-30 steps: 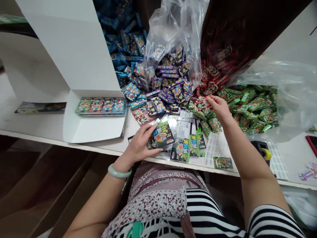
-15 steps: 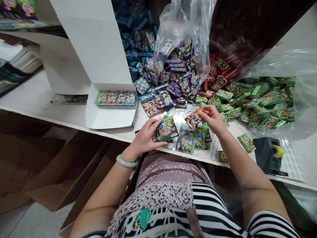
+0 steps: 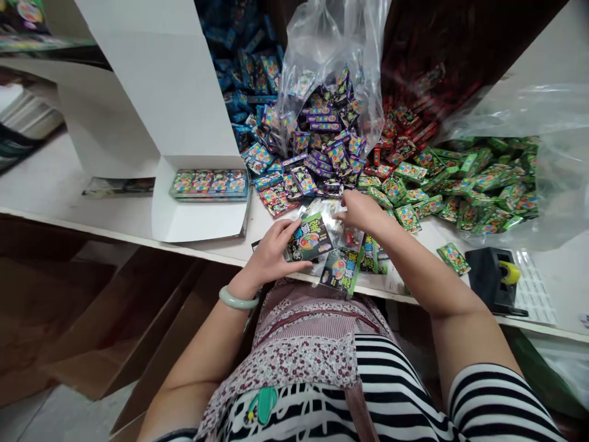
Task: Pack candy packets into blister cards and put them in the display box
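Observation:
My left hand (image 3: 278, 250) is closed at the left edge of a black printed packet (image 3: 310, 238) with a green border, a clear plastic part showing around it. My right hand (image 3: 363, 212) is over clear plastic, fingers curled and pointing left; whatever they grip is hidden. Below those fingers part of a small red candy box (image 3: 350, 236) shows. More black-and-green printed packets (image 3: 341, 269) overlap at the table's front edge. Just beyond my hands lie small purple boxes (image 3: 304, 181) in a loose heap.
An open white carton (image 3: 200, 224) on the left holds a row of multicoloured boxes. Blue boxes (image 3: 257, 158), red boxes (image 3: 405, 150) and bagged green boxes (image 3: 492, 178) are piled behind. A black tape dispenser (image 3: 490, 279) stands at the right, near a single green box (image 3: 453, 258).
My right hand has moved left and slightly away from me, from holding up the red box to over the clear plastic. My left hand stays on its packet. The view has shifted slightly.

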The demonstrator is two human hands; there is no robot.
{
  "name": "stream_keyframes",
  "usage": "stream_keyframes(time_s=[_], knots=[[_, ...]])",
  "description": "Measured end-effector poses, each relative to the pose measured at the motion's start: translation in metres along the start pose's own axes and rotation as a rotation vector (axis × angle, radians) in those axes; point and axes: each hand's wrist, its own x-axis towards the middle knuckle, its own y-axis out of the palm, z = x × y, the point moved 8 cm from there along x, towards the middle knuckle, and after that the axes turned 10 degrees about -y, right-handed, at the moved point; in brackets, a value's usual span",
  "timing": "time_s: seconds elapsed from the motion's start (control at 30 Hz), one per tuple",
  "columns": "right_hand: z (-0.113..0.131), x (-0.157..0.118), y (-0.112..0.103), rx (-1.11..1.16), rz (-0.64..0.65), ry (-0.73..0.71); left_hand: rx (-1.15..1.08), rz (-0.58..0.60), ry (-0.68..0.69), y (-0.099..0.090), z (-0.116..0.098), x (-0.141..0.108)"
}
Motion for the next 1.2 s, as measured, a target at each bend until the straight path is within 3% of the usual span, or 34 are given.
stream_keyframes(time_s=[0.13, 0.2, 0.33, 0.4, 0.47, 0.53, 0.63, 0.7, 0.8, 0.9, 1.03, 1.2], knots=[[-0.011, -0.005, -0.005, 0.292, -0.172, -0.086, 0.001, -0.025, -0.021, -0.010, 0.006, -0.006], [-0.022, -0.018, -0.005, 0.313, -0.206, -0.191, -0.005, -0.051, -0.039, -0.017, 0.012, -0.011], [-0.022, -0.048, 0.024, 0.138, 0.006, -0.474, -0.010, -0.065, -0.057, -0.021, 0.019, -0.014], [-0.021, -0.055, 0.041, 0.081, 0.082, -0.503, -0.009, -0.052, -0.051, -0.017, 0.016, -0.012], [-0.019, -0.056, 0.049, 0.079, 0.078, -0.509, -0.016, -0.036, -0.038, -0.013, 0.012, -0.009], [-0.018, -0.055, 0.042, 0.112, -0.018, -0.493, -0.022, -0.024, -0.029, -0.011, 0.008, -0.007], [-0.022, -0.064, 0.010, 0.206, -0.296, -0.411, -0.012, -0.016, -0.026, -0.009, 0.007, -0.007], [-0.015, -0.077, -0.009, 0.257, -0.397, -0.439, 0.000, -0.004, -0.015, -0.008, 0.006, -0.006], [0.012, -0.093, -0.019, 0.200, -0.322, -0.593, 0.001, 0.039, 0.023, -0.001, 0.001, -0.005], [0.028, -0.101, -0.016, 0.088, -0.194, -0.656, 0.007, 0.087, 0.058, 0.008, -0.007, -0.002], [0.030, -0.103, -0.011, 0.045, -0.109, -0.684, 0.009, 0.117, 0.096, 0.015, -0.013, -0.001], [0.027, -0.106, -0.012, 0.040, -0.124, -0.694, 0.000, 0.116, 0.083, 0.017, -0.013, -0.002]])
